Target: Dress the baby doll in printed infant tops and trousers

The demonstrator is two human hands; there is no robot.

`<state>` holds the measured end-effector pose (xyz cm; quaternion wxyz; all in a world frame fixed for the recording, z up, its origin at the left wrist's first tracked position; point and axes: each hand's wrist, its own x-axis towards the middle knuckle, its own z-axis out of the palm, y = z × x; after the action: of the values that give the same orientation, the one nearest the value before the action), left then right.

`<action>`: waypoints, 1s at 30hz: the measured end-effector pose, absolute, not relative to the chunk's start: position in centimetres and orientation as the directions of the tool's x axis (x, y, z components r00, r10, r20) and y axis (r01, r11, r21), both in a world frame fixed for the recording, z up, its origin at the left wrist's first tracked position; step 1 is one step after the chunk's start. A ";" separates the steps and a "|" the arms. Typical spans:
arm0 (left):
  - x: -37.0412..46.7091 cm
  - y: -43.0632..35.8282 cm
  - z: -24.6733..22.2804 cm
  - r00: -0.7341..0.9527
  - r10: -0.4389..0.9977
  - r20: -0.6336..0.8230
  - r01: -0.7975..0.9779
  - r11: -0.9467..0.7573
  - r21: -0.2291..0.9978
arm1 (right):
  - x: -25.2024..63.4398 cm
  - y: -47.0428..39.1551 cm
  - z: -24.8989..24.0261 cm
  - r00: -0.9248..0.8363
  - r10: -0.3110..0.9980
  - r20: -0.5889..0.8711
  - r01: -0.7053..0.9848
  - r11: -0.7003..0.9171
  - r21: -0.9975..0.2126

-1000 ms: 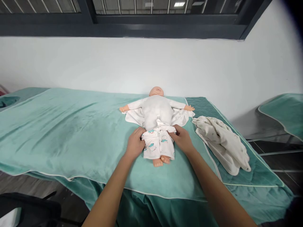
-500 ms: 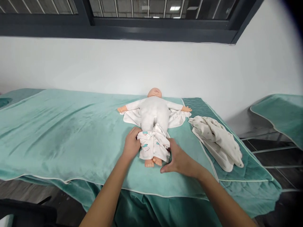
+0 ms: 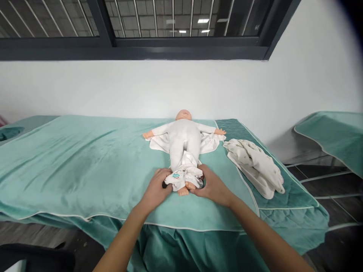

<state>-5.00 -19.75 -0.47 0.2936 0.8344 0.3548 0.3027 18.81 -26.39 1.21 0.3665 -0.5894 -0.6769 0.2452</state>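
Note:
A baby doll (image 3: 184, 138) lies on its back on the green bed cover, head toward the wall and arms spread. White printed baby pants (image 3: 181, 179) are bunched around its lower legs, with the feet poking out at the bottom. My left hand (image 3: 157, 189) pinches the left edge of the pants between thumb and fingers. On the other side my right hand (image 3: 211, 185) grips the right edge, its thumb near the feet. Under the doll's arms a white baby garment (image 3: 211, 141) is spread out.
A crumpled white printed cloth (image 3: 255, 166) lies right of the doll on the green bed (image 3: 85, 173). White wall and a barred window (image 3: 181, 49) stand behind. At the right is another green-covered surface (image 3: 334, 136) with metal rails; a dark object (image 3: 36, 257) sits lower left.
The pants have slid down toward the feet and bunched up. My left hand has moved down along the leg and closed on the fabric; my right hand has closed in on its edge.

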 end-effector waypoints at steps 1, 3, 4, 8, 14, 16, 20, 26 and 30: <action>-5.1 -20.1 -0.7 0.573 0.767 0.289 0.422 -0.578 0.698 | 18.9 -26.3 1.4 -0.036 0.980 0.196 0.612 0.177 -0.771; -4.9 -20.7 -1.3 0.579 0.762 0.291 0.439 -0.591 0.677 | 19.0 -26.1 1.6 -0.037 0.985 0.171 0.606 0.158 -0.780; -4.6 -20.9 -1.6 0.572 0.760 0.307 0.448 -0.604 0.659 | 19.0 -26.0 1.7 -0.040 0.986 0.164 0.609 0.154 -0.778; -3.0 -20.8 -1.8 0.494 0.750 0.440 0.495 -0.658 0.567 | 19.0 -25.7 1.8 -0.026 0.983 0.184 0.653 0.156 -0.741; -2.5 -19.2 0.1 0.482 0.739 0.471 0.526 -0.674 0.519 | 19.1 -25.1 2.4 0.062 0.980 0.190 0.753 0.079 -0.653; -2.8 -19.0 0.6 0.461 0.788 0.409 0.554 -0.615 0.561 | 19.1 -25.0 2.6 0.082 0.978 0.190 0.790 0.052 -0.610; -3.5 -19.4 1.9 0.466 0.851 0.240 0.556 -0.493 0.670 | 19.1 -25.7 3.1 0.090 0.978 0.186 0.852 0.021 -0.522; -5.5 -20.3 6.4 0.657 0.753 -0.010 0.346 -0.291 0.892 | 19.9 -27.4 6.9 -0.153 0.987 0.052 0.732 0.149 -0.665; -6.4 -20.0 11.4 0.710 0.704 0.021 0.228 -0.259 0.939 | 21.5 -27.5 12.7 -0.290 0.956 0.050 0.630 0.230 -0.741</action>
<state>-6.45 -20.01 11.40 0.5262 0.7604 0.3064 0.2260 21.51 -27.54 12.71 0.2605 -0.5360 -0.7398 0.3124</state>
